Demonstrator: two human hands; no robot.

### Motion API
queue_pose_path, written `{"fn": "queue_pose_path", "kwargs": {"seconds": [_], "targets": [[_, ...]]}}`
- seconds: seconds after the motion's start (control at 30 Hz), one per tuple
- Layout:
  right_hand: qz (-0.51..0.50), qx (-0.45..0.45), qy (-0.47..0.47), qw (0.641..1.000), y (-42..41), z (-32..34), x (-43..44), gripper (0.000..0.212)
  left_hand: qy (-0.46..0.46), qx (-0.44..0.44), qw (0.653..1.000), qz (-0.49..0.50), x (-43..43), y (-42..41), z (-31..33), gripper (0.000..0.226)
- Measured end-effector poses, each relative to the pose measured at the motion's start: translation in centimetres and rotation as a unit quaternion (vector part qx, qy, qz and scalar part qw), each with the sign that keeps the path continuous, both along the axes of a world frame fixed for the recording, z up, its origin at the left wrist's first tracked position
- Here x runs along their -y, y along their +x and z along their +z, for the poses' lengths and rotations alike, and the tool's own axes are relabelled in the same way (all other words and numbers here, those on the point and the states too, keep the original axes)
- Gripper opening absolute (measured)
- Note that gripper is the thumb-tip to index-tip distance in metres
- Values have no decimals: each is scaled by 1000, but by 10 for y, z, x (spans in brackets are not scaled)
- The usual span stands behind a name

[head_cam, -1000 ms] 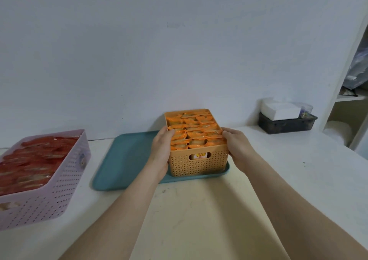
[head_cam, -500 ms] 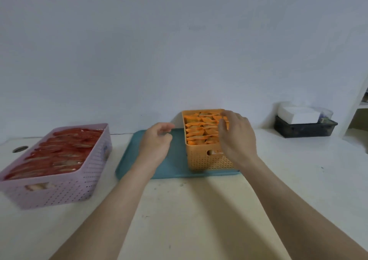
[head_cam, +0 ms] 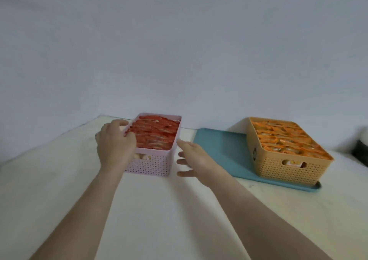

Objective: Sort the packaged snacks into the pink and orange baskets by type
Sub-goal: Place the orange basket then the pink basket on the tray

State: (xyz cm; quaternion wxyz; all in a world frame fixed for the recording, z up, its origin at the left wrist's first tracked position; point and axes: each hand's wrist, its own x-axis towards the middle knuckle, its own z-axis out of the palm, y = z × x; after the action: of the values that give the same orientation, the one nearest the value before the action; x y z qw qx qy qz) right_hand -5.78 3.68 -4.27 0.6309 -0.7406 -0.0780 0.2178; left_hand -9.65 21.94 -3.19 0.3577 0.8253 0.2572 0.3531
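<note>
The pink basket stands at the middle of the table, filled with red snack packets. My left hand lies at its left near corner, fingers curled over the left rim. Just right of that basket my right hand hovers with spread, straight fingers and holds nothing. The orange basket, packed with orange snack packets, sits on the right part of a teal tray.
The white table meets a plain wall behind the baskets. Its left edge runs diagonally at far left. A dark object shows at the right border.
Both hands have let go of the orange basket on the tray and moved left to the pink basket. The view has swung left, putting the pink basket in the centre.
</note>
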Motion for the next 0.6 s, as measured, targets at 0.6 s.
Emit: {"fn": "queue_pose_path", "kwargs": {"seconds": [0.6], "targets": [[-141, 184, -20, 973, 8, 16, 49, 32, -297, 1, 940, -166, 53, 13, -2, 49]]}}
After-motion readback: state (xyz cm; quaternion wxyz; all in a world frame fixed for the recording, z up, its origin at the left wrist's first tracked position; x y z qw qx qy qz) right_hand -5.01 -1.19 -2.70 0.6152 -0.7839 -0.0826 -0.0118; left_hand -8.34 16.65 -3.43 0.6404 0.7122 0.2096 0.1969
